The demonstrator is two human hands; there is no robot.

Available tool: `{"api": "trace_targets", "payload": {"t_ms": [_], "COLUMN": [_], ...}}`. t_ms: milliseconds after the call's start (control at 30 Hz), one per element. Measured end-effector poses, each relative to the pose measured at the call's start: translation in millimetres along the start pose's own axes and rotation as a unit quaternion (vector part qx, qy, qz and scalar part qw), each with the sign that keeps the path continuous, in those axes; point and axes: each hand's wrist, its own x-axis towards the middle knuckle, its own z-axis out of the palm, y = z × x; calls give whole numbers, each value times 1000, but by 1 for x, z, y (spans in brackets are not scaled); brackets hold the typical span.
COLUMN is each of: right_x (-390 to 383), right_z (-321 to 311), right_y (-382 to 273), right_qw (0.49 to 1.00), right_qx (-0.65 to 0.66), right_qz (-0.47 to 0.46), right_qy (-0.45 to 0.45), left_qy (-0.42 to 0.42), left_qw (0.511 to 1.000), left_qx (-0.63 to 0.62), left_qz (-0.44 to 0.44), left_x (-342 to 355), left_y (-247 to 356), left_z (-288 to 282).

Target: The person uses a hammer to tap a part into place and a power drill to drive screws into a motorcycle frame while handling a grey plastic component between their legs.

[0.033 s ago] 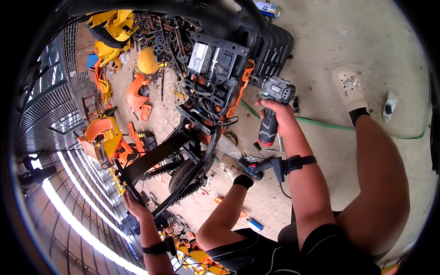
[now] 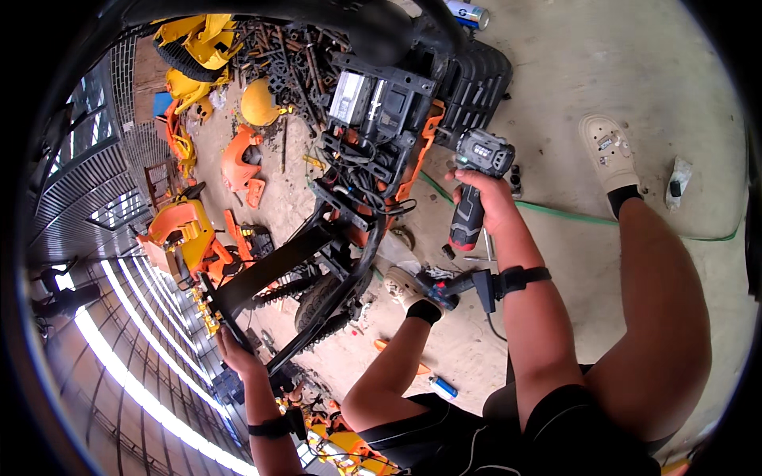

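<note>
Concrete floor is carrying a stripped scooter frame; your right hand is clamping a cordless driver, your left hand is gripping the frame's rear bar.

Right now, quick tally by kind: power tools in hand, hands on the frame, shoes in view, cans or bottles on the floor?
Cordless power tool, in the right hand: 1
Hands on the dark scooter frame, the left hand: 1
Shoes: 2, pale one, another
Cans: 1
Blue bottle: 1
Total: 6

Daylight is flooding the concrete floor evenly, casting soft shadows; glare is streaking along the lower left; fisheye distortion is bending edges toward a black rim; focus is staying sharp centrally.
</note>
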Motion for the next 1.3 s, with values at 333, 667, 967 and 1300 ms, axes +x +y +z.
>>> {"api": "trace_targets", "payload": {"t_ms": [333,667,967,1300], "right_x": [0,-2,-4,16], "right_z": [1,2,2,-22], "right_y": [-1,-10,-14,-11], "right_qw": [1000,994,998,983], "right_qx": [-7,83,-62,-150], "right_qz": [-7,65,8,-56], "right_qy": [-10,-33,-26,-89], "left_qy": [-74,-116,-91,-69], "left_qw": [979,989,982,982], "left_qx": [-121,-63,-119,-126], "left_qz": [-146,-62,-111,-125], "left_x": [-6,-3,-3,-8], "left_y": [47,41,44,53], "left_z": [18,17,18,22]}}
